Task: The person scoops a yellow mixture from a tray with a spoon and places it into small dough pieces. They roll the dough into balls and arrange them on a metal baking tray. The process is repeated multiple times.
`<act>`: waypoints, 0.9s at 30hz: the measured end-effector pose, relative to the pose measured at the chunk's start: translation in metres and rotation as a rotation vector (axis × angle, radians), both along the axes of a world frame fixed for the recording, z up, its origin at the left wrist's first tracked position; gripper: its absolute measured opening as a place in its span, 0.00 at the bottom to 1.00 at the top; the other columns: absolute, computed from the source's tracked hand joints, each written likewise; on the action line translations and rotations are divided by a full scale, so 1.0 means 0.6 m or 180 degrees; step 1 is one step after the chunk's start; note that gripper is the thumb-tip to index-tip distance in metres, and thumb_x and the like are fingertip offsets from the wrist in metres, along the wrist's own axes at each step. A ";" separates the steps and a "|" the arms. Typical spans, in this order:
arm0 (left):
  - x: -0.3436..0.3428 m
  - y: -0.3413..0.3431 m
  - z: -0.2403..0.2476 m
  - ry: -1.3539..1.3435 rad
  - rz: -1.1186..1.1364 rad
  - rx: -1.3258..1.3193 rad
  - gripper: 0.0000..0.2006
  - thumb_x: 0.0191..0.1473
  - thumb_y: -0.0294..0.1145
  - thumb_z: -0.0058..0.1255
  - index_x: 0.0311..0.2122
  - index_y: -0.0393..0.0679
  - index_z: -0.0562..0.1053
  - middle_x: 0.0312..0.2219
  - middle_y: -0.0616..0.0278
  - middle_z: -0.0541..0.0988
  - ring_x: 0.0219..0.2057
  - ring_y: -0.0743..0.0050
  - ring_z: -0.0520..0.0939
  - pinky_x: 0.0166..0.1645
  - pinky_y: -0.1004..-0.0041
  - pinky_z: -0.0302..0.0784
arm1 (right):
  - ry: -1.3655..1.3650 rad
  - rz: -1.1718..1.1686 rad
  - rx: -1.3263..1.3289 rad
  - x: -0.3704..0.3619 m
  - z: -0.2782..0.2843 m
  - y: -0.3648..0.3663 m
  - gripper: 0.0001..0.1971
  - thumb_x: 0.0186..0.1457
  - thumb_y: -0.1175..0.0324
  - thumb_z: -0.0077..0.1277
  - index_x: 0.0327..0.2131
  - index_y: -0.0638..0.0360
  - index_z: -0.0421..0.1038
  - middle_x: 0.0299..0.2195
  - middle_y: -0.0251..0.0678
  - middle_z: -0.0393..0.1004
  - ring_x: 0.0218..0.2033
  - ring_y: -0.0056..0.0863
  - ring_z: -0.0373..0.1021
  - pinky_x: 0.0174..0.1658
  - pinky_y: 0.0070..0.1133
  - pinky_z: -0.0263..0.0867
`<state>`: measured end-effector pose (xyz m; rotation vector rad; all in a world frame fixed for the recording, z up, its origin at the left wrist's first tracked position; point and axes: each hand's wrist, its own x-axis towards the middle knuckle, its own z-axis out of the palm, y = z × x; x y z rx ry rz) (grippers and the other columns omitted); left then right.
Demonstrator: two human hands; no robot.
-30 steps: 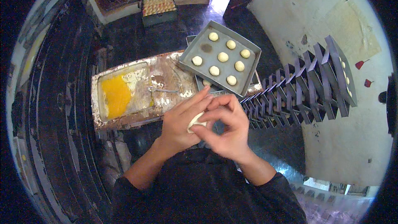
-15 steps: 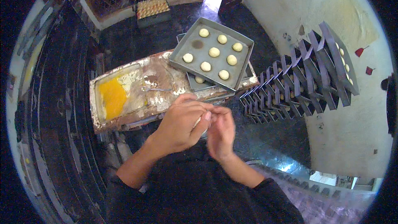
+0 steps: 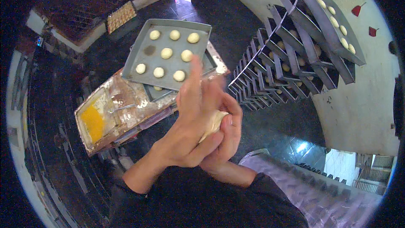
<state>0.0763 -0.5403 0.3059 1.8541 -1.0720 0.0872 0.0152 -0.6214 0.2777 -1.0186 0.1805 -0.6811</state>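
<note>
A pale cream, smooth, stretched lump of dough is squeezed between the two bare hands, its long axis slanting from near left to far right. The left hand lies along its left side, thumb across the dough's near end, fingers stretched toward the far side and blurred. The right hand closes around its right side with bent fingers, so both palms are about equally near it and the grip is narrow and full. Far and left of the dough sits a square grey metal tray bearing eight round cream dough balls; the left hand is the nearer to it.
</note>
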 end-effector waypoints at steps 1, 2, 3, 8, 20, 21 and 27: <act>-0.007 -0.031 -0.011 0.0477 0.0004 -0.1053 0.38 0.58 0.47 0.54 0.69 0.39 0.60 0.66 0.33 0.57 0.69 0.40 0.55 0.68 0.49 0.48 | -0.0455 -0.0056 -0.0084 0.008 -0.005 -0.025 0.23 0.72 0.57 0.33 0.55 0.68 0.63 0.63 0.59 0.61 0.65 0.51 0.62 0.64 0.41 0.63; -0.006 -0.047 -0.011 0.0663 -0.0018 -0.1320 0.40 0.56 0.46 0.57 0.69 0.37 0.59 0.64 0.32 0.59 0.68 0.42 0.56 0.68 0.51 0.50 | -0.0910 -0.0105 -0.0168 0.016 -0.016 -0.048 0.20 0.71 0.60 0.33 0.54 0.67 0.63 0.63 0.60 0.60 0.66 0.55 0.60 0.66 0.44 0.60; -0.001 -0.050 -0.016 0.0603 -0.0018 -0.1271 0.35 0.54 0.41 0.59 0.65 0.37 0.64 0.59 0.36 0.64 0.62 0.47 0.63 0.63 0.56 0.58 | -0.1384 -0.0145 -0.0234 0.023 -0.021 -0.064 0.17 0.71 0.63 0.32 0.53 0.66 0.63 0.63 0.60 0.59 0.67 0.59 0.57 0.68 0.47 0.58; 0.013 -0.077 -0.035 0.0328 -0.0107 -0.0866 0.16 0.48 0.22 0.65 0.44 0.39 0.82 0.39 0.54 0.80 0.36 0.66 0.83 0.40 0.71 0.79 | -0.1207 -0.0624 -0.2139 0.033 -0.039 -0.161 0.15 0.71 0.66 0.33 0.46 0.69 0.66 0.58 0.58 0.64 0.64 0.61 0.61 0.65 0.49 0.62; 0.034 -0.124 -0.056 -0.0557 0.0354 -0.0398 0.17 0.41 0.35 0.74 0.38 0.47 0.82 0.40 0.59 0.78 0.42 0.61 0.81 0.44 0.66 0.79 | -0.0136 0.0833 0.1513 0.065 -0.030 -0.177 0.11 0.68 0.69 0.48 0.46 0.69 0.72 0.50 0.54 0.77 0.53 0.50 0.74 0.59 0.41 0.70; 0.047 -0.121 -0.061 -0.0690 0.0410 -0.0484 0.22 0.40 0.38 0.75 0.43 0.48 0.81 0.46 0.56 0.76 0.47 0.61 0.80 0.47 0.64 0.78 | -0.0138 0.0812 0.1400 0.067 -0.032 -0.173 0.11 0.68 0.69 0.48 0.46 0.69 0.72 0.49 0.54 0.77 0.53 0.49 0.75 0.58 0.40 0.71; 0.121 -0.105 -0.086 0.2237 -0.0542 -0.1315 0.58 0.37 0.46 0.78 0.71 0.46 0.55 0.73 0.49 0.46 0.72 0.59 0.52 0.70 0.58 0.55 | -0.0090 0.0969 0.1581 0.106 -0.067 -0.145 0.13 0.69 0.64 0.47 0.44 0.67 0.71 0.41 0.48 0.76 0.44 0.41 0.76 0.50 0.37 0.75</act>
